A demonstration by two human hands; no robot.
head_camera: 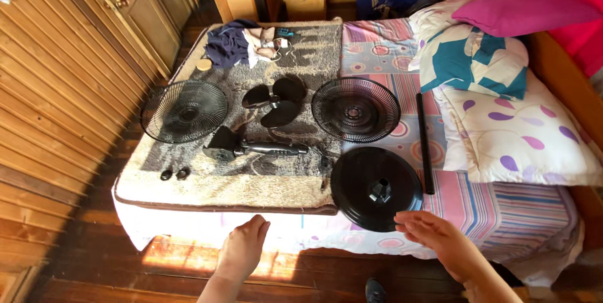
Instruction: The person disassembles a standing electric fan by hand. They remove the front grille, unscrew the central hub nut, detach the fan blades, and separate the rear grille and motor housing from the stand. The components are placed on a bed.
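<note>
Right hand, fingers spread, empty, reaches round fan base; grip its near rim squarely. Left hand open beside.

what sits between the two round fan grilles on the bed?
In the head view, the black fan blade lies between the left grille and the right grille, on the shaggy rug. It touches neither grille.
</note>
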